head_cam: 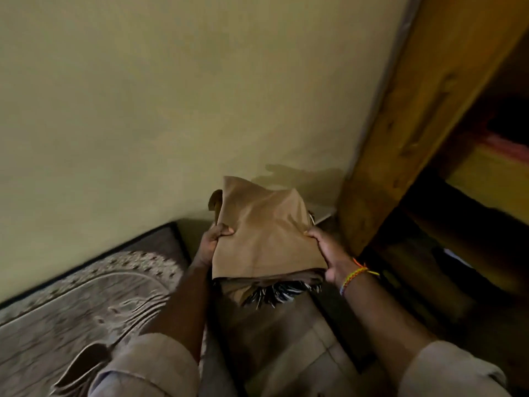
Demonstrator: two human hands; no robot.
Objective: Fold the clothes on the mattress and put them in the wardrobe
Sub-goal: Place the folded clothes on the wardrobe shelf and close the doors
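Observation:
I hold a folded stack of clothes in the air, a brown garment (263,233) on top and a black-and-white patterned piece (282,293) showing under its near edge. My left hand (213,239) grips the stack's left side, thumb on top. My right hand (329,250), with a coloured thread bracelet at the wrist, grips the right side. The mattress (86,299), with a grey patterned cover, lies at lower left. The wooden wardrobe (415,110) stands to the right; its dark open inside shows a shelf with a pink and yellow item (498,164).
A plain yellowish wall (171,96) fills the upper left. Tiled floor (286,339) lies between the mattress and the wardrobe, below the stack. A dark piece of cloth (83,368) lies on the mattress near my left sleeve.

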